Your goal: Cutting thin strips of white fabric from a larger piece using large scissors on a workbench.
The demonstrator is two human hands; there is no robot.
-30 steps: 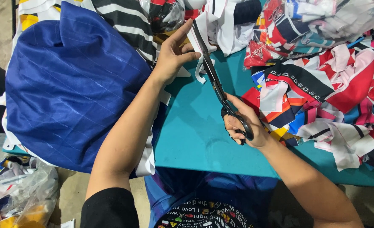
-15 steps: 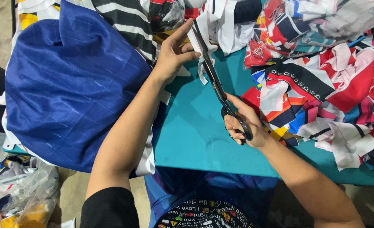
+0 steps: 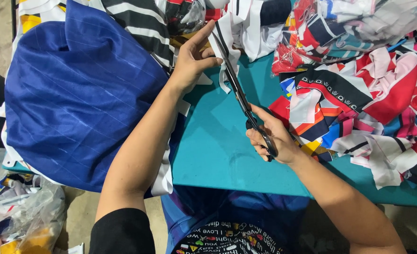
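I see a teal table (image 3: 218,146) as my landmark. Left of it lies a big blue cloth (image 3: 76,103); along its right side sits a heap of colourful fabric scraps (image 3: 359,99); at its far edge are striped and white pieces. My right hand (image 3: 272,136) grips the handles of long black scissors (image 3: 239,91) over the table, blades pointing away toward the far edge. My left hand (image 3: 192,59) reaches across the blue cloth, fingers pinching a white strip (image 3: 220,51) just beside the blades.
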